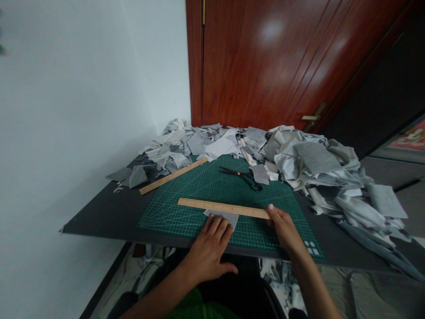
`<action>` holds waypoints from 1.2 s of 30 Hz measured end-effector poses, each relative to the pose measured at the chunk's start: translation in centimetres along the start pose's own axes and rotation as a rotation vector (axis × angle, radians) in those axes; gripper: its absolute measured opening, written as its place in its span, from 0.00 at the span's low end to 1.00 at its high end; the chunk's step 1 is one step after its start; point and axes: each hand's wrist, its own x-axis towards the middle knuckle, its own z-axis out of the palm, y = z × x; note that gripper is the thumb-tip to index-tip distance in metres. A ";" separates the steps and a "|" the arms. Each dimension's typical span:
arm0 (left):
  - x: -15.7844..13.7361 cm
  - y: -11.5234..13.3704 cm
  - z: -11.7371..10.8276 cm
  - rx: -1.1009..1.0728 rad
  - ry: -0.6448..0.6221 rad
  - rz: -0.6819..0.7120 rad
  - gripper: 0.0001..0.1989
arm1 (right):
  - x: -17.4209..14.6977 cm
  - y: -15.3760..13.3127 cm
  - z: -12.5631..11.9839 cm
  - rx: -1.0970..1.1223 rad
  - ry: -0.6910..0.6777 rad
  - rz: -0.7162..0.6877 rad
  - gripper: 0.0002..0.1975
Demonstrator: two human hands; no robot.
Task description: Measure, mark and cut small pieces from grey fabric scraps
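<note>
So the hands are apart, each on its own job. Taking the middle of the green cutting mat (179,221) as the clock centre, with 12 straight ahead of the person, the left hand (212,246) is around 7 o'clock, palm down and opened out, fingertips resting on a small grey cloth piece (234,219), thumb poking out toward 3. The right hand (282,226) sits at about 4, clamped on the right end of a wooden ruler (222,207), thumb on top, other fingers partly hidden. That ruler runs roughly 9 to 3 along the far edge of the cloth piece; can't tell how much cloth is under it, if any.

Black-handled scissors (247,177) lie at 1 o'clock, blades pointing toward 10 and slightly parted, with a grey scrap (260,174) right by the handles. A second wooden ruler (174,176) is slanted at 10, overlapping the mat's edge onto the dark counter (106,217). Big messy heaps of cloth: one (172,150) around 11, another (315,164) around 2. Behind it all, at 12 to 1, there's a reddish-brown wooden door (252,62).
</note>
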 end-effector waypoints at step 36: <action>1.9 -0.6 -0.9 0.014 0.146 -0.172 0.19 | 3.2 -3.4 2.5 -0.649 -0.382 -0.195 0.08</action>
